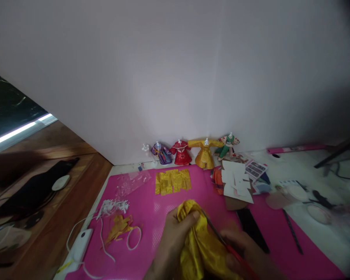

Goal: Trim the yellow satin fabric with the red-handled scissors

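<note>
A bunched piece of shiny yellow fabric (196, 245) hangs over the front of the pink mat (147, 212). My left hand (175, 237) pinches its upper part, thumb on top. Red-handled scissors (236, 254) are in my right hand (245, 249), which is blurred; their blades point up and left along the fabric's right edge. Whether the blades are apart is unclear. Farther back on the mat lie cut yellow fabric pieces (173, 181).
Small dressed figures, among them a red one (181, 152) and a yellow one (205, 153), line the wall. White paper pieces (236, 181) and a black flat object (252, 229) lie right. Left are orange-yellow scraps (119, 227), a tape ring (133, 238) and a white power strip (78, 249).
</note>
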Demonstrator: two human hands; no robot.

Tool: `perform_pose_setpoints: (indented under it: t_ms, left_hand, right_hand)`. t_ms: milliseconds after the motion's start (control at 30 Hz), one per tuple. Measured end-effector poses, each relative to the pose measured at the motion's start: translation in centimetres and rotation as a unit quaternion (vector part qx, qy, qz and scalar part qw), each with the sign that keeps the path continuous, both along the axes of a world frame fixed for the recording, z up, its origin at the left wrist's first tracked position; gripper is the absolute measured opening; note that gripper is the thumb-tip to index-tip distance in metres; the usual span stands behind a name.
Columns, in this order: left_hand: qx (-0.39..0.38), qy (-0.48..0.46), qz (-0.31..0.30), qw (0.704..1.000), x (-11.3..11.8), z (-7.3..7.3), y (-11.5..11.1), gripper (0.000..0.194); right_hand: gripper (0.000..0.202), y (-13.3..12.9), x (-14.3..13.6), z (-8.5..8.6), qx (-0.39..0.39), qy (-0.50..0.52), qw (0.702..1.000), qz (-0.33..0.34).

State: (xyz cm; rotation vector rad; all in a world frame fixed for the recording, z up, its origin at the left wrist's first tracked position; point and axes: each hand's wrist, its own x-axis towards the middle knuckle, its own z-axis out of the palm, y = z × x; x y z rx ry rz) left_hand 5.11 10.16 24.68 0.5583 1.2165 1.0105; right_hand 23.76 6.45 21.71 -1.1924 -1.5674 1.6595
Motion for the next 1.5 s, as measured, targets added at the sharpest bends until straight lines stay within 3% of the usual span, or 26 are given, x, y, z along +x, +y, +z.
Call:
perform_pose_setpoints:
  t_ms: [100,300,533,700,833,1067,1200,1500]
  left_hand:
    - [-0.001,0.004,0.006,1.000,0.1,0.0,-0.1,0.018]
    - [0.014,0.028,0.016,0.999,0.1,-0.2,0.0,0.021]
    - [-0.005,0.008,0.022,1.000,0.1,-1.0,0.1,0.024]
    - [-0.009,0.009,0.025,1.000,0.1,-0.8,0.1,0.024]
    - [-0.012,0.016,0.023,1.000,0.1,-0.8,0.1,0.025]
    - [-0.009,0.013,0.015,1.000,-0.1,-0.9,0.1,0.023]
    - [-0.008,0.013,0.014,1.000,-0.1,-0.5,0.0,0.020]
    - [-0.002,0.009,-0.001,1.000,-0.2,-0.1,0.1,0.018]
  right_hand:
    - [0.067,-0.2,-0.1,0.2,-0.012,-0.009,1.000,-0.026]
    - [0.060,0.2,-0.4,-0.3,-0.013,0.093,0.995,0.022]
    - [0.068,0.0,-0.2,0.0,-0.001,0.045,0.999,0.011]
    - [0.073,-0.1,-0.1,0.2,0.015,-0.043,0.999,-0.015]
    - [0.081,-0.2,0.0,0.8,0.004,-0.046,0.999,-0.015]
    - [0.074,-0.6,-0.3,0.9,-0.008,-0.043,0.998,-0.042]
    - [0.069,-0.3,-0.3,0.4,-0.020,0.018,1.000,0.000]
    - [0.054,0.1,0.0,-0.5,0.006,0.009,0.999,0.033]
